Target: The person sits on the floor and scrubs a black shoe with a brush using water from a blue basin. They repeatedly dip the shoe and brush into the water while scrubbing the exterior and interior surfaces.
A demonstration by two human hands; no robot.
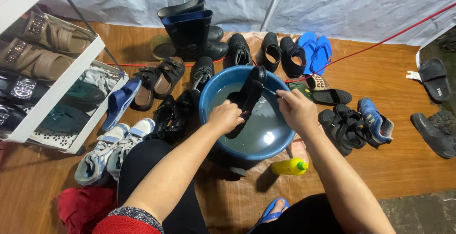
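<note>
Scrubbing looks to be the step in hand: a black sandal point(247, 100) is held tilted over the water in a blue basin point(209, 96). The left hand point(225, 117) is closed round its lower end; the right hand point(297, 110) pinches a thin brush point(269, 90) against its upper part. Both forearms reach forward. A yellow bottle point(289, 167) lies just beside the basin, shoes all around.
</note>
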